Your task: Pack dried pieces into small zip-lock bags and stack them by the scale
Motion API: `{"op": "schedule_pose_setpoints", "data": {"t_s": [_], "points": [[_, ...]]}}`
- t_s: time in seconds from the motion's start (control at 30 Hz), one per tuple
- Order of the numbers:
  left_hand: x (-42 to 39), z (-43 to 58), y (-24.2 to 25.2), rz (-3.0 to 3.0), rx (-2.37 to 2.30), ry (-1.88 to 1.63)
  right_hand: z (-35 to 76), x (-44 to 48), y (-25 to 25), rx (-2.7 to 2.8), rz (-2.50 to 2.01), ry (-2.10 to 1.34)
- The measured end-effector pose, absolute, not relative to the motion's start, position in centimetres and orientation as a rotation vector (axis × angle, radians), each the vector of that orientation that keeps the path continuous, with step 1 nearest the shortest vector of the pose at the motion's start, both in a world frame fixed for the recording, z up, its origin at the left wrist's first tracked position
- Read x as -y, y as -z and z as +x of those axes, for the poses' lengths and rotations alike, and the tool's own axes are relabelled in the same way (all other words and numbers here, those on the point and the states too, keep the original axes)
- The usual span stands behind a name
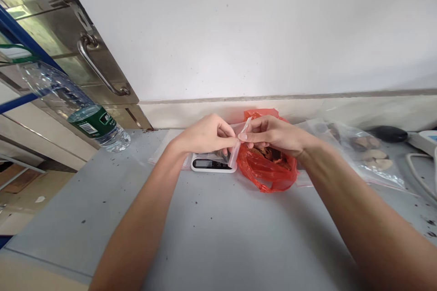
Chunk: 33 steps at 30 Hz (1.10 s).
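Observation:
My left hand (205,135) and my right hand (273,134) meet above a small white digital scale (213,163) on the grey table (218,227). Both pinch the top edge of a small clear zip bag (239,141) that hangs between them over the scale. Fingers of both hands are closed on the bag's rim. Just right of the scale lies an open red plastic bag (269,170) with brownish pieces inside, partly hidden by my right hand.
A clear plastic bag (362,152) with pale and dark lumps lies at the right. Beyond it are a black object (389,134) and a white cable (419,173). A water bottle (75,109) stands at the left by a steel door with a handle (99,70).

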<state>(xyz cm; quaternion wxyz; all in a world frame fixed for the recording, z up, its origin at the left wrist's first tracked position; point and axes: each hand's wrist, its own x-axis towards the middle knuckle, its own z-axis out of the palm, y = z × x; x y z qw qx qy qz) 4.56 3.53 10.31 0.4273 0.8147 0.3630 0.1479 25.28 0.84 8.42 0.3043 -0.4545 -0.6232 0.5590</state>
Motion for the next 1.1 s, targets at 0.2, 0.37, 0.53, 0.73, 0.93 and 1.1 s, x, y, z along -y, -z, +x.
{"op": "schedule_pose_setpoints", "data": {"t_s": [0.2,0.37,0.53,0.73,0.93,1.1], "points": [[-3.5,4.0,-11.1,2.01,-1.266,-0.686,25.3,-0.3,-9.7,1.553,-1.522,-1.246],[-3.2,4.6,-10.9,2.059,-1.227,-0.925,24.1,-0.1,-9.9,1.626,-1.585,-0.539],[-2.4,6.0,-10.1,2.249,-0.971,-0.948,23.8,0.0,-9.3,1.871,-1.547,-0.524],[-3.9,5.2,-9.7,2.149,-1.081,-1.25,25.8,-0.2,-9.4,1.998,-1.403,-0.626],[-5.5,4.5,-9.0,1.34,-1.109,-1.043,27.0,0.0,-10.3,1.97,-1.311,-0.671],[-6.1,4.4,-8.4,1.177,-1.041,-1.216,29.2,0.6,-11.8,1.975,-1.436,-0.742]]}}
